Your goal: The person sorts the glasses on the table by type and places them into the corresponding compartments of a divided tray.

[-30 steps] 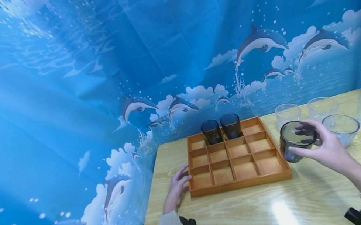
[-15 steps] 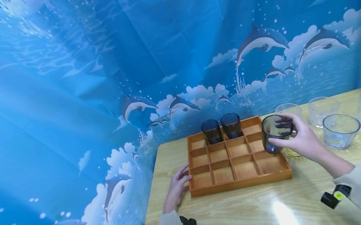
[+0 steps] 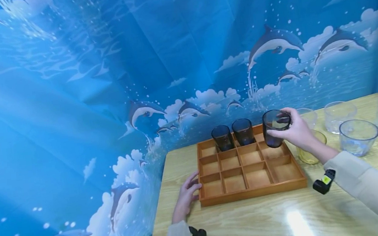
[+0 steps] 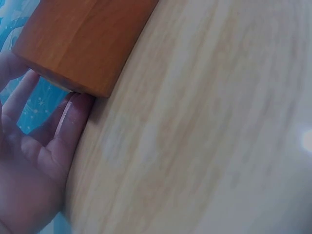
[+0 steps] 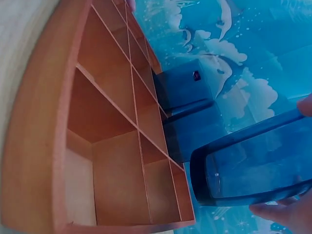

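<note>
My right hand (image 3: 297, 131) grips a dark, see-through glass tumbler (image 3: 271, 140) by its side, over the back right part of a wooden divided tray (image 3: 254, 195). In the right wrist view the tumbler (image 5: 248, 168) is seen from the side, its base above the back right compartments. Two similar dark tumblers, one at the left (image 3: 223, 140) and one beside it (image 3: 244, 134), stand in the back row. My left hand (image 3: 185, 197) touches the tray's left side with its fingers. The left wrist view shows those fingers around a tray corner (image 4: 78, 44).
Right of the tray stands a yellow glass (image 3: 306, 157), partly behind my right forearm. Farther right are a bluish clear bowl-shaped glass (image 3: 358, 138) and several clear glasses (image 3: 340, 117). A curtain printed with dolphins (image 3: 182, 56) hangs directly behind the wooden table (image 3: 250, 224).
My right hand has carried the dark tumbler left and toward the back, from beside the tray to over its back right part. The yellow glass has come into view. My left hand has stayed put.
</note>
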The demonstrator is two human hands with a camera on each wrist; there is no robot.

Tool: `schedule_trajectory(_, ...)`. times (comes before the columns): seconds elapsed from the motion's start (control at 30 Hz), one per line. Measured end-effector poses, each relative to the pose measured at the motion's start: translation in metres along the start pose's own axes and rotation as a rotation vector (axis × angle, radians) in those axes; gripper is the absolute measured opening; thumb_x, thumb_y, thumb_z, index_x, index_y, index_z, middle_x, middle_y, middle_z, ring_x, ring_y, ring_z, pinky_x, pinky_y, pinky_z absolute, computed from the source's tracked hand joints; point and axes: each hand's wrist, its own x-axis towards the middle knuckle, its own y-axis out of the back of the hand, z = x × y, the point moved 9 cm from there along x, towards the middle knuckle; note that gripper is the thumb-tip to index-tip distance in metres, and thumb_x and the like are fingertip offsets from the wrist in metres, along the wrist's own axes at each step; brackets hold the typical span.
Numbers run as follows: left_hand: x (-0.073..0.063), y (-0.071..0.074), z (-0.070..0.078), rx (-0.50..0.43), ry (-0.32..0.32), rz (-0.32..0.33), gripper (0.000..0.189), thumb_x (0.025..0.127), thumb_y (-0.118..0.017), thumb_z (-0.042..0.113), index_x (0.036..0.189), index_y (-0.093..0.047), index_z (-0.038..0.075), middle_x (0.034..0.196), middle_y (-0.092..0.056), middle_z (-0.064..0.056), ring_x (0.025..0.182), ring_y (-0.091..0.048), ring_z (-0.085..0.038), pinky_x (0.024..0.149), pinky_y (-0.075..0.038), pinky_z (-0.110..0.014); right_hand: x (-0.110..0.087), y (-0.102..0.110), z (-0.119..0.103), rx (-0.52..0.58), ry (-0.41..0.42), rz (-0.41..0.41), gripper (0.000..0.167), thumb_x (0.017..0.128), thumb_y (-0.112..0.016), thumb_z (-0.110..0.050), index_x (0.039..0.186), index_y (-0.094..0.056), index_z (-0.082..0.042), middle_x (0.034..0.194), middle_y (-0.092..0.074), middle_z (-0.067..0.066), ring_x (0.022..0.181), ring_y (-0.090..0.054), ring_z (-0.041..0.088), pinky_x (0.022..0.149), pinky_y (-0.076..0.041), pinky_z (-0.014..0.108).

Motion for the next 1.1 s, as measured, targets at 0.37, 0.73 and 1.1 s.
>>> schedule_trajectory(0.37,0.000,0.000,-0.001,-0.002,0.000,-0.005,0.051,0.088,-0.061,0.017,0.137,-0.048,0.019,0.133,-0.046,-0.017,0.105,-0.055,-0.024,0.074,-0.051,-0.039,0.027,-0.013,0.015,0.005,-0.048,0.041,0.091,0.077,-0.074,-0.039,0.140,-0.021,0.000,0.130,-0.038,0.022,0.115,-0.041,0.039,0.089,-0.039,0.056)
schedule_trajectory(0.73,-0.012,-0.008,0.019,0.007,-0.001,-0.043,0.052,0.091,-0.056,0.011,0.140,-0.041,0.009,0.136,-0.042,-0.023,0.111,-0.052,-0.031,0.078,-0.050,-0.042,0.046,-0.022,0.035,0.020,-0.109,0.148,0.091,0.077,-0.073,-0.040,0.140,-0.020,-0.001,0.134,-0.033,0.026,0.120,-0.037,0.043,0.093,-0.037,0.057)
schedule_trajectory(1.1,-0.003,-0.003,0.004,-0.009,-0.002,-0.021,0.052,0.090,-0.059,0.015,0.139,-0.044,0.014,0.135,-0.044,-0.020,0.110,-0.053,-0.028,0.078,-0.050,-0.043,0.056,-0.030,0.060,0.025,-0.138,0.181,0.093,0.076,-0.074,-0.039,0.140,-0.018,0.000,0.135,-0.028,0.026,0.123,-0.033,0.042,0.096,-0.034,0.056)
